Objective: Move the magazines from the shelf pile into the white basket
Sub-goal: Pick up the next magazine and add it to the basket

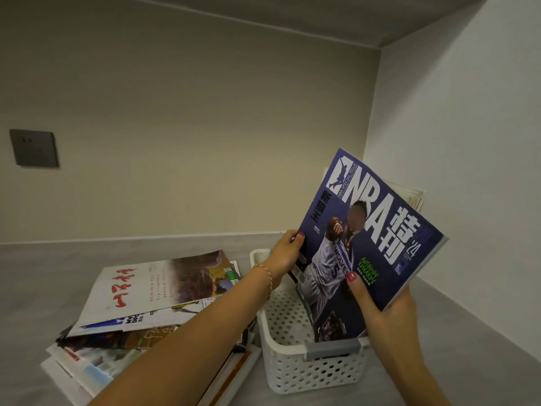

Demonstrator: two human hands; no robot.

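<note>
Magazines, shelf pile: a loose, fanned heap is seen on the grey shelf, just left of the basket; the top cover carries red brush characters.
White basket: perforated, with a grey handle clip on the near rim; at least one magazine is already stood inside, at its far right end.
NBA magazine: held tilted above the basket, its lower corner dipped inside.
Step advice: the spine is best lowered straight down and the cover squared against the issues already standing, so no corner is bent.
Left hand: the left edge is pinched.
Right hand: the lower right edge is gripped, thumb on the cover.
Readable print: "NBA SPECIAL ISSUE", "WOLVES", "ANTHONY EDWARDS", "'24".
</note>
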